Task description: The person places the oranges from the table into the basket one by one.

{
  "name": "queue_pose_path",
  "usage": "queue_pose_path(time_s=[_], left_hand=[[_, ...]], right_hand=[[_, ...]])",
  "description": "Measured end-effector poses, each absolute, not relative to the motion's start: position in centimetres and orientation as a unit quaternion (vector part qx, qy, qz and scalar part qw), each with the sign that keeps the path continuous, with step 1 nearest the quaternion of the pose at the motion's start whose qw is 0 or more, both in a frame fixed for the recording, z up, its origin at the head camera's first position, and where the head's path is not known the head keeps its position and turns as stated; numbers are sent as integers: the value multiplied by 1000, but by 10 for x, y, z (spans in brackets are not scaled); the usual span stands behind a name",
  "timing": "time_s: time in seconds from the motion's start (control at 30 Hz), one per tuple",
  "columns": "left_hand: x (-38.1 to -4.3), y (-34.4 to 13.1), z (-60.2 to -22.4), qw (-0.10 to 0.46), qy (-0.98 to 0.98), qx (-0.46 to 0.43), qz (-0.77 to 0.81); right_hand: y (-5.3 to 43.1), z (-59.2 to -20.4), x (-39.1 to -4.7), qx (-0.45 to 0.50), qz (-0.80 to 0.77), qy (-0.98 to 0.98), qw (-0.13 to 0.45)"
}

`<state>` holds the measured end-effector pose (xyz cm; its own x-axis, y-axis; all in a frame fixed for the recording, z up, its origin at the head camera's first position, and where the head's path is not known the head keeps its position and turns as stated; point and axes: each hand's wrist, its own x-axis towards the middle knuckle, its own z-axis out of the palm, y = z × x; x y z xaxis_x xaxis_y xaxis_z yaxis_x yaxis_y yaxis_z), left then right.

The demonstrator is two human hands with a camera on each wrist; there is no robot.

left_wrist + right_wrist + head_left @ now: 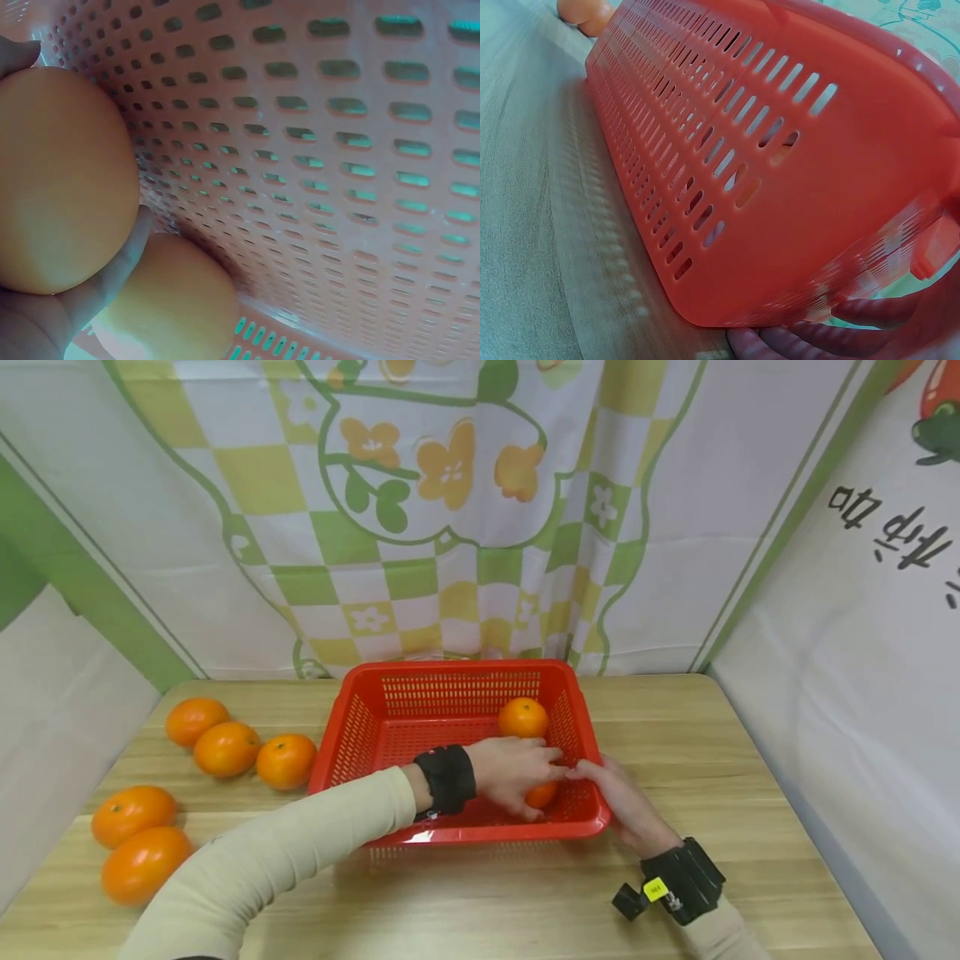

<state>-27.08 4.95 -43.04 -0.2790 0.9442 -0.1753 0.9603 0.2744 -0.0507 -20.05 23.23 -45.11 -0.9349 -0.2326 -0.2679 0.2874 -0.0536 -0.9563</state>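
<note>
Red plastic basket (480,836), at centre in the head view, is gripped at its right rim by the right hand (628,806), while an orange (541,795) near its lower-right corner is grasped by the left hand (517,771); five loose oranges (227,750) lie at left. In the left wrist view, that orange is clasped at the left edge, above a second orange (176,300). In the right wrist view, the basket is held at lower right; placing seems under way, and next the left fingers should be loosened.

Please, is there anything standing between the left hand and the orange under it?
Nothing visible: the left hand grips this orange directly, inside the red basket. The second orange there lies beyond, not between.
</note>
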Motion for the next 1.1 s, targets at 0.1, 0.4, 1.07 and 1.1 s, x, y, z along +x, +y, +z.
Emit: queue_pose_path(time_s=[0.1,0.4,1.07,1.1], left_hand=[[-271,49,-431,51,797,598,-71],[-271,49,-434,49,799,596,-73],[-272,47,-433,11,794,604,-77],[-272,47,-434,9,794,603,-78]], right_hand=[[233,-451,-201,21,-724,665,181],[233,-451,-201,11,-728,660,185],[232,-450,-201,5,-726,662,188],[232,-451,-201,5,-725,663,188]])
